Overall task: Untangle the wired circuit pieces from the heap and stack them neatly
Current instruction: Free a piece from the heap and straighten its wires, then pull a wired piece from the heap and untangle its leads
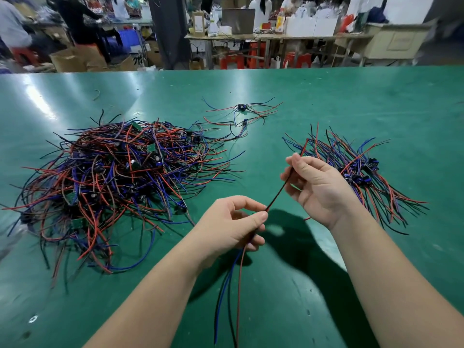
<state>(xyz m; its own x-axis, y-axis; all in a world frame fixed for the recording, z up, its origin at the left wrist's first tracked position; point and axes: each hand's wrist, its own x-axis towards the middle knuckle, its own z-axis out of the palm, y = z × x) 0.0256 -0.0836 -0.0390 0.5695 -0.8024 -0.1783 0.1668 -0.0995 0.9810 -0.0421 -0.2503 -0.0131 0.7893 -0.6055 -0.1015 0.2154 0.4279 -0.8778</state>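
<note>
Table (326, 91): green, bears everything below.
Heap (120, 177): left, large, still tangled, so most of the work looks undone.
Stack (361, 172): right, just beyond the right hand, wires roughly parallel.
Strays (242, 114): a few pieces, centre rear, apart from both.
Left hand (233, 222): pinches the piece's wires; the tails hang below it.
Right hand (316, 184): pinches the same wires higher up.
Piece (278, 192): taut between the hands, clear of the heap.
Step, judged: straightening. Next: lay it on the stack, aligned.
</note>
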